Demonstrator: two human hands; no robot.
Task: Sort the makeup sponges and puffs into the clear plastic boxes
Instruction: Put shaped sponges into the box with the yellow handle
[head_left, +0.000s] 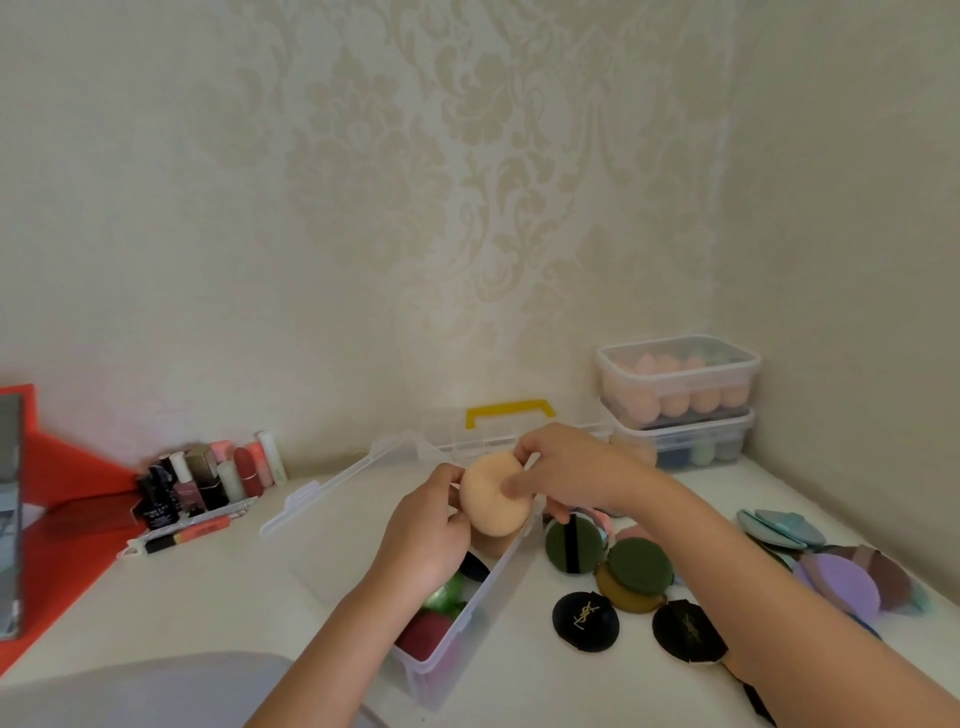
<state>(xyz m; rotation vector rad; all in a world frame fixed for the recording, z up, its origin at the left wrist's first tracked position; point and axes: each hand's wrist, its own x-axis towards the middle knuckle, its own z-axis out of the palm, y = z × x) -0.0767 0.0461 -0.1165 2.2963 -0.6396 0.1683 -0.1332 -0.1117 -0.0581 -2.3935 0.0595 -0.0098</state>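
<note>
I hold a round peach puff over the open clear plastic box at the table's middle. My left hand pinches its left edge; my right hand grips its top right, thumb pressed on the face. Inside the box lie a green sponge, a dark red one and a black puff. To the right of the box lie loose puffs: dark green ones, an olive-brown one, two black puffs with gold logos, purple and teal ones.
Two stacked, lidded clear boxes of egg-shaped sponges stand in the back right corner. A clear case with a yellow handle sits behind my hands. Lipsticks and bottles cluster at the left by a red folder. The box's lid hangs open leftward.
</note>
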